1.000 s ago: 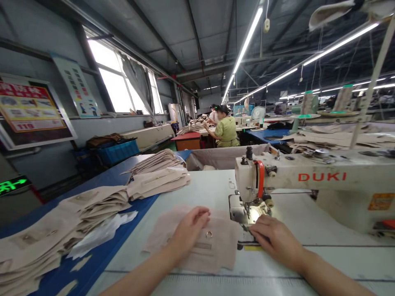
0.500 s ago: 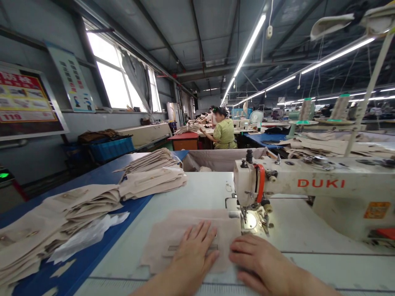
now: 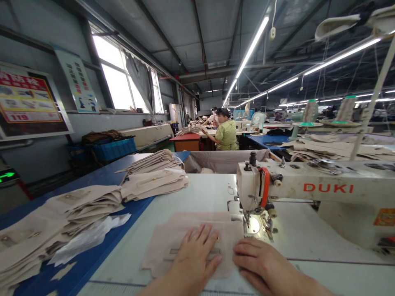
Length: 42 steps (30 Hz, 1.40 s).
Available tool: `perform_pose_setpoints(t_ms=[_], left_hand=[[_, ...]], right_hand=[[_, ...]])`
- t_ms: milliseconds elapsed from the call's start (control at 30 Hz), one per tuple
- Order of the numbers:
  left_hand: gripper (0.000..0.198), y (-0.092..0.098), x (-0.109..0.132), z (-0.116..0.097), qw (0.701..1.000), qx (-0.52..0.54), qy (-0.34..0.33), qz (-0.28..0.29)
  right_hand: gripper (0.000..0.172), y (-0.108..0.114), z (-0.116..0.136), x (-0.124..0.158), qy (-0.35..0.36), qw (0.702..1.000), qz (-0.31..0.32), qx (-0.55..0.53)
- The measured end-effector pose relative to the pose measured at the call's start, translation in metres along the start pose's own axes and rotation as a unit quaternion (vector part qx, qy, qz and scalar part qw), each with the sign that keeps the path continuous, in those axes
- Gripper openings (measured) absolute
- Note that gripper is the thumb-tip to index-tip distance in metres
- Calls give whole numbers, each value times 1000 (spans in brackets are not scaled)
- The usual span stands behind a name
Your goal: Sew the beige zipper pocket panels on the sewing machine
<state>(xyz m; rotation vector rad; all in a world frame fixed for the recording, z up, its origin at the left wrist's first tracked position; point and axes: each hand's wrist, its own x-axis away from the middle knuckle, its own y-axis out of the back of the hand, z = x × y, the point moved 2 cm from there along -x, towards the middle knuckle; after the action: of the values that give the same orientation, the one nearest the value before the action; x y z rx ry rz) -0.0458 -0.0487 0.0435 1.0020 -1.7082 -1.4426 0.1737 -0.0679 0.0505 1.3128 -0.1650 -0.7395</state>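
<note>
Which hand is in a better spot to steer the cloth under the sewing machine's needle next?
Probably the right hand: it sits at the edge of the cloth, close to the needle end of the sewing machine. The left hand lies flat over the cloth's middle, farther away.

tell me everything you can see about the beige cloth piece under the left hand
The beige cloth piece looks like thin, matte fabric, with an irregular, stepped outline on its left side. It lies flat on the pale table, its upper right corner close beside the needle area of the sewing machine. A narrow, darker rectangular outline crosses it, partly covered by the left hand, spread flat on top. The right hand is at its right edge; contact is unclear.
</note>
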Motion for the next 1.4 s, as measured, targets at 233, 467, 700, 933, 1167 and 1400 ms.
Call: perform_pose_setpoints(t_ms=[233,467,700,933,1167,1400], left_hand=[[54,-3,0,1,1000,0,-5,-12],[56,-1,0,-1,1000,6,-8,0],[53,-7,1,5,998,0,-41,-57],[43,-1,25,6,982,-40,-64,-175],[35,30,93,118,950,-55,43,-304],[37,68,149,212,920,-40,268,-282]], right_hand=[[26,-4,-3,1,9,999,-29,18],[25,-7,-5,2,11,999,-49,10],[25,-5,-4,4,18,998,-46,26],[21,0,-4,9,65,991,-92,66],[23,-7,-15,12,117,979,-150,76],[22,1,-8,9,109,979,-154,71]])
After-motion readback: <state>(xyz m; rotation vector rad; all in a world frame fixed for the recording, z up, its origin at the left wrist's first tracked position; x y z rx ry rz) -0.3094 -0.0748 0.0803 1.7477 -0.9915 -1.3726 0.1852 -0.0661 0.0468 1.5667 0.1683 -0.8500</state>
